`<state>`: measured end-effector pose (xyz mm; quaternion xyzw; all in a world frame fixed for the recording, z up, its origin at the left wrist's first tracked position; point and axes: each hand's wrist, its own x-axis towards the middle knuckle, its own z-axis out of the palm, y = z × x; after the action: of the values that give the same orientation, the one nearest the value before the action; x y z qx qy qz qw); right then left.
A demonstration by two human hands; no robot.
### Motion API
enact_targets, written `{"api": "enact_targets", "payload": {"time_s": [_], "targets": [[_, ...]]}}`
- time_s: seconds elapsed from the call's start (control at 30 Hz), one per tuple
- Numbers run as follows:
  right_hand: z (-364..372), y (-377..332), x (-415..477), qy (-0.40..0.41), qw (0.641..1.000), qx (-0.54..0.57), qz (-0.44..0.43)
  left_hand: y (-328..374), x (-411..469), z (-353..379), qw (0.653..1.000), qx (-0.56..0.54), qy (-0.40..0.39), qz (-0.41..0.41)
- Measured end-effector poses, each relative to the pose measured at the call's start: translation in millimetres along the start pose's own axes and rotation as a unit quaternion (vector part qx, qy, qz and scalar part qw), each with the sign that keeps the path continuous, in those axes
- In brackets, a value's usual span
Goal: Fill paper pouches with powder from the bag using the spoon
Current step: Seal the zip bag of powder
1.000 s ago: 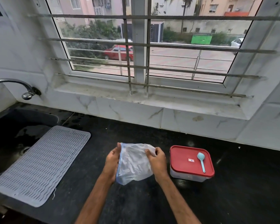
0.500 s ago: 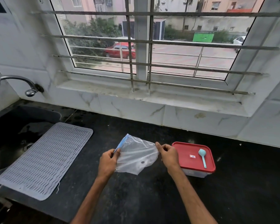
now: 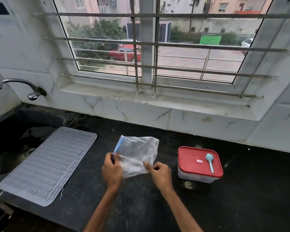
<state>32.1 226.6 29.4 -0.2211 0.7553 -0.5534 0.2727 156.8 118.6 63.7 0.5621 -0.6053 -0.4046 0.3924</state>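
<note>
A clear plastic zip bag (image 3: 137, 153) with a blue seal strip along its left edge is held above the black counter (image 3: 249, 190). My left hand (image 3: 111, 169) pinches the bag at the blue strip. My right hand (image 3: 161, 174) pinches the bag's lower right corner. The bag looks crumpled and nearly flat; I cannot tell what is inside. To the right stands a box with a red lid (image 3: 198, 162), and a small light-blue spoon (image 3: 209, 161) lies on that lid. No paper pouch is in view.
A grey ribbed drying mat (image 3: 47, 166) lies at the left, partly over the dark sink (image 3: 10, 143). A metal tap (image 3: 18, 84) juts from the wall above the sink. A tiled wall and a barred window close off the back.
My right hand has come down and nearer, from the bag's upper right edge to its lower right corner. The bag now stands taller between my hands.
</note>
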Motion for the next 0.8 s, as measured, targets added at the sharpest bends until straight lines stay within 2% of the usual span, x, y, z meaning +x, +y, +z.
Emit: {"api": "enact_targets", "payload": {"time_s": [0.07, 0.1, 0.13, 0.17, 0.23, 0.27, 0.37, 0.5, 0.67, 0.73, 0.8], "targets": [[-3.6, 7.7, -6.1, -0.006, 0.998, -0.044, -0.041, -11.0, 6.4, -1.1, 0.999, 0.004, 0.026, -0.043], [-2.0, 9.5, -12.2, -0.023, 0.999, -0.007, -0.044, -15.7, 7.3, -0.5, 0.998, 0.005, 0.024, -0.053], [0.5, 9.9, -16.2, -0.035, 0.998, 0.054, -0.020, -18.8, 6.4, 1.3, 0.998, 0.003, 0.011, -0.057], [2.0, 10.1, -17.2, -0.040, 0.990, 0.125, 0.041, -21.5, 4.1, 4.4, 0.998, -0.002, -0.013, -0.056], [0.2, 11.0, -15.1, -0.037, 0.959, 0.240, 0.148, -25.8, -2.2, 11.2, 0.996, -0.018, -0.065, -0.054], [-2.1, 10.6, -15.8, -0.046, 0.955, 0.248, 0.157, -27.8, -4.3, 14.4, 0.995, -0.024, -0.082, -0.059], [-4.7, 13.2, -24.0, -0.079, 0.969, 0.201, 0.120, -31.4, -7.2, 21.3, 0.991, -0.032, -0.112, -0.073], [0.5, 10.0, -24.1, -0.081, 0.966, 0.210, 0.130, -25.9, -16.3, 25.3, 0.985, -0.066, -0.142, -0.068], [8.1, 1.5, -22.0, -0.116, 0.969, 0.197, 0.089, -18.0, -28.9, 35.0, 0.963, -0.139, -0.226, -0.047], [9.5, 3.3, -21.4, -0.114, 0.977, 0.167, 0.068, -14.8, -27.7, 36.5, 0.958, -0.170, -0.224, -0.060], [2.8, 8.4, -17.6, -0.081, 0.985, 0.134, 0.066, -16.6, -16.0, 32.8, 0.962, -0.200, -0.155, -0.103]]}}
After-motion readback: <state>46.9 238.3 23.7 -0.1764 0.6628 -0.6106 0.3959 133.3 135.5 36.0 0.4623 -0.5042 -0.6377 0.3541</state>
